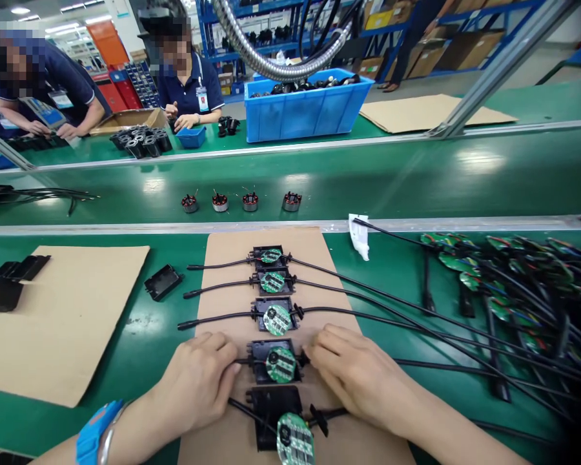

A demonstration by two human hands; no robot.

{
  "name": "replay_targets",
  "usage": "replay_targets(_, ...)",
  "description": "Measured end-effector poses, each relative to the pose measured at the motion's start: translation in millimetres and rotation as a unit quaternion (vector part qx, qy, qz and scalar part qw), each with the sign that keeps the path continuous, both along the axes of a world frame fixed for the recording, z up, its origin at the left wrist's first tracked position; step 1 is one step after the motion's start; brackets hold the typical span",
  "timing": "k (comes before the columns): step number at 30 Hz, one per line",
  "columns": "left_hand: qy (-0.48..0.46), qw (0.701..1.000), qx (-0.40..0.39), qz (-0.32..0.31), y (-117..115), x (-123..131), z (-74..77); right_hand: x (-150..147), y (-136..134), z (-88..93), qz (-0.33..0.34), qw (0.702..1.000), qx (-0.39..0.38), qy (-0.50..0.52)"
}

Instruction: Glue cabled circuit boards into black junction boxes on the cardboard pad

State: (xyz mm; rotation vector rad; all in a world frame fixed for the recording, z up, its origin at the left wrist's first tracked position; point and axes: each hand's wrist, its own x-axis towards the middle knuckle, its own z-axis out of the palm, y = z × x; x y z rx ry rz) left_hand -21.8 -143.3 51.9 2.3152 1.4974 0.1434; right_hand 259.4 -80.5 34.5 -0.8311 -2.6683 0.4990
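Note:
Several black plastic housings, each with a round green circuit board and black cables, lie in a column on a cardboard sheet (232,258). My left hand (201,381) rests with curled fingers pressing the cable at the left side of the fourth housing (277,361). My right hand (353,371) presses with bent fingers on the cable grommet at that housing's right side. The nearest housing (278,416) lies between my wrists, its green board (295,439) hanging off the lower edge. Three more assemblies (274,282) lie beyond my hands.
A heap of green boards with cables (508,284) lies at the right. A loose black cover (163,282) and a second cardboard sheet (53,316) lie at left. Motor stators (220,202) sit on the belt beyond. Two people work opposite near a blue bin (305,106).

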Motion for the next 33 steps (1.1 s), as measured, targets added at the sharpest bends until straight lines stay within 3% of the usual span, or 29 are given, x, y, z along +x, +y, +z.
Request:
replay_targets(5, 0.000, 0.999, 0.035, -0.019, 7.6, 2.3, -0.5, 5.7, 0.3, -4.5, -0.009, 0.999, 0.036, 0.033)
replay_targets(9, 0.013, 0.997, 0.072, 0.012, 1.1, -1.0, 6.2, 6.4, -4.9, 2.0, -0.017, 0.997, 0.058, 0.044)
replay_targets(11, -0.019, 0.997, 0.073, -0.003, -6.5, 0.1, 9.8, 12.5, -11.2, 11.8, 0.002, 0.998, 0.032, 0.053)
replay_targets(13, -0.057, 0.996, 0.033, -0.056, -14.9, 1.9, 10.2, 21.0, -18.9, 19.7, 0.026, 0.999, -0.027, 0.027)
replay_targets(15, -0.077, 0.991, 0.010, -0.110, -22.2, 1.9, 7.1, 28.8, -26.6, 21.8, 0.038, 0.997, -0.073, -0.007)
replay_targets(17, -0.095, 0.987, 0.022, -0.124, -28.3, -1.2, 3.6, 33.2, -32.8, 18.5, 0.032, 0.996, -0.088, -0.007)
replay_targets(20, -0.131, 0.986, 0.022, -0.102, -36.7, -10.6, 3.7, 32.6, -38.8, 10.6, 0.026, 0.995, -0.089, 0.025)
replay_targets(24, -0.093, 0.992, 0.022, -0.081, -46.0, -18.0, 5.3, 24.9, -40.9, 2.0, 0.030, 0.997, -0.068, 0.031)
replay_targets(28, -0.075, 0.995, 0.040, -0.058, -47.2, -12.1, -7.0, 22.2, -41.6, -3.0, 0.023, 0.998, -0.048, 0.028)
replay_targets(33, -0.072, 0.993, 0.093, -0.028, -39.9, -6.0, -20.2, 30.5, -43.3, 11.4, -0.018, 0.997, -0.077, -0.019)
